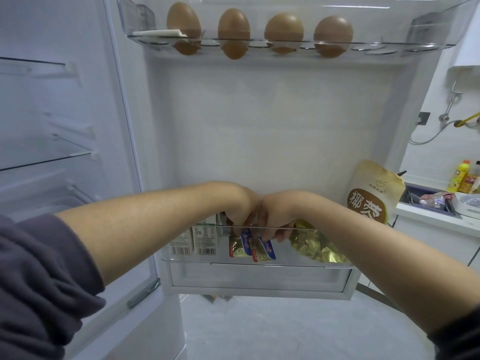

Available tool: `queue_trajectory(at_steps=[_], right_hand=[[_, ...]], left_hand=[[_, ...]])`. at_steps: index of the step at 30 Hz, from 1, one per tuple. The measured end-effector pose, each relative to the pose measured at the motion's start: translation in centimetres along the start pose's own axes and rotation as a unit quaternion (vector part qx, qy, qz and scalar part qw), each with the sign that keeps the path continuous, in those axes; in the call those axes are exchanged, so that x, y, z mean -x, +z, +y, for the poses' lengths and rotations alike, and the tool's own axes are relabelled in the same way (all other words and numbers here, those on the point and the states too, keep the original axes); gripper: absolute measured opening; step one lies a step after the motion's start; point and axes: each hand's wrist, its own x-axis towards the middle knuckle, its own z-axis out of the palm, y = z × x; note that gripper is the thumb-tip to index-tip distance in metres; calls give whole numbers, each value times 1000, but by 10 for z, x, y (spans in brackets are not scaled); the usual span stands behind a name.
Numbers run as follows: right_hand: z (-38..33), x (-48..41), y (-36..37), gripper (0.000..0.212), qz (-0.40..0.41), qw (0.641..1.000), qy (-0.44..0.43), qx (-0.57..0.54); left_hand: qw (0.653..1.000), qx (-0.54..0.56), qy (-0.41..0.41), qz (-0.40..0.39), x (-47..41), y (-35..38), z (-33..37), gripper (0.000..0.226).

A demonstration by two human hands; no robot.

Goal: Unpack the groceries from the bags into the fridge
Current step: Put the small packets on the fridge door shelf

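Both my hands reach down into the clear lower door bin (259,263) of the open fridge door. My left hand (241,211) pinches a small gold, red and blue sachet (237,246). Beside it my right hand (275,219) pinches a second sachet of the same kind (262,252). Two white cartons with barcodes (193,240) stand at the bin's left end. A crumpled gold foil bag (314,245) lies at its right, and a tall beige and brown pouch (371,196) stands at the far right end.
Several brown eggs (233,32) sit in the door's top rack. The fridge interior with glass shelves (44,157) is on the left. A kitchen counter (436,216) with a sink, trays and yellow bottles (459,178) lies to the right. Grey floor shows below.
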Motion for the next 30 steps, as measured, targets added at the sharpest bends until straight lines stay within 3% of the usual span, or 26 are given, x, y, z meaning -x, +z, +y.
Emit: queue_trajectory(at_steps=[5, 8, 12, 16, 18, 21, 30], right_hand=[[3, 4, -3, 4, 10, 1000, 24, 9], [2, 4, -1, 15, 18, 1000, 24, 9], [-1, 6, -1, 10, 12, 1000, 25, 11], [-2, 7, 1, 8, 13, 999, 29, -4], [-2, 8, 1, 10, 7, 999, 31, -6], [-2, 8, 1, 13, -9, 999, 37, 0], [-4, 3, 5, 13, -15, 998, 60, -12]], left_hand=[[1000, -23, 15, -8, 2, 0, 6, 25], [999, -23, 18, -13, 2, -1, 7, 26], [1000, -25, 10, -6, -3, 1, 3, 15], [999, -36, 12, 8, -8, 6, -1, 31], [999, -25, 17, 10, -8, 8, 1, 22], [1000, -12, 27, 0, -6, 8, 6, 35], [1000, 4, -6, -19, -6, 7, 8, 44]])
